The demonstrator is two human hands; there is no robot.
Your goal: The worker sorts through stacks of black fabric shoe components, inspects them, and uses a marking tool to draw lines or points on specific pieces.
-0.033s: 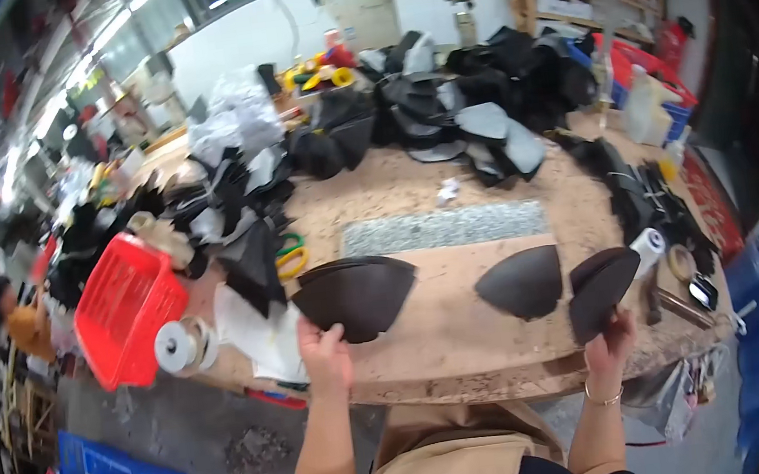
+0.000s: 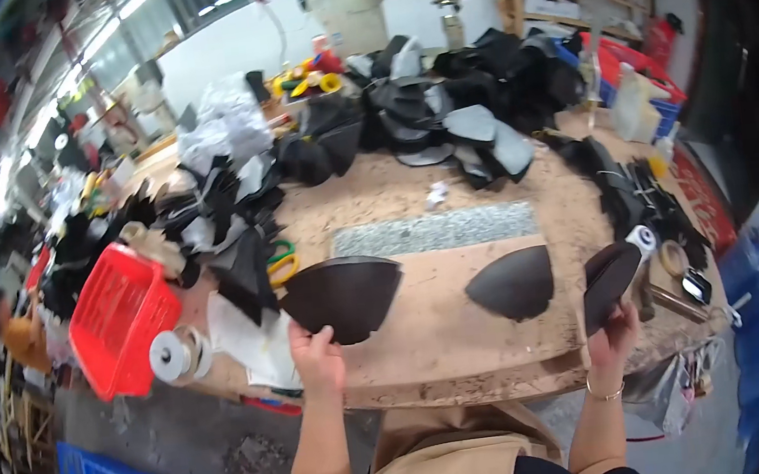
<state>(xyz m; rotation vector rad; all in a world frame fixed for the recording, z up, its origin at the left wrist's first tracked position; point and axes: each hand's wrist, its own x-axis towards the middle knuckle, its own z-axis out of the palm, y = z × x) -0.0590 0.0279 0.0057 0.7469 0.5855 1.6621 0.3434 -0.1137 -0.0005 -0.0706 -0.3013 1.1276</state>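
Observation:
My left hand (image 2: 318, 354) pinches the lower left edge of some dark, pointed shoe-upper pieces (image 2: 346, 299), raised just over the near left of the table. At the near right, my right hand (image 2: 614, 337) grips a stack of similar dark leather pieces (image 2: 606, 284), tilted so that its layered edge shows. Between the hands lies one more dark piece (image 2: 514, 284), flat on the table and touched by neither. How many pieces each hand holds, I cannot tell.
A grey speckled slab (image 2: 433, 231) lies mid-table. Heaps of black and grey pieces (image 2: 511, 72) line the back, before a sewing machine (image 2: 344, 11). Scissors (image 2: 283, 265), a red basket (image 2: 122, 318) and a white spool (image 2: 171, 354) are leftward; a tape roll (image 2: 673, 258) is at right.
The pieces in my left hand have turned, their fanned upper edges now lying closer together. My right hand has tipped its stack more edge-on. The whole view has shifted slightly.

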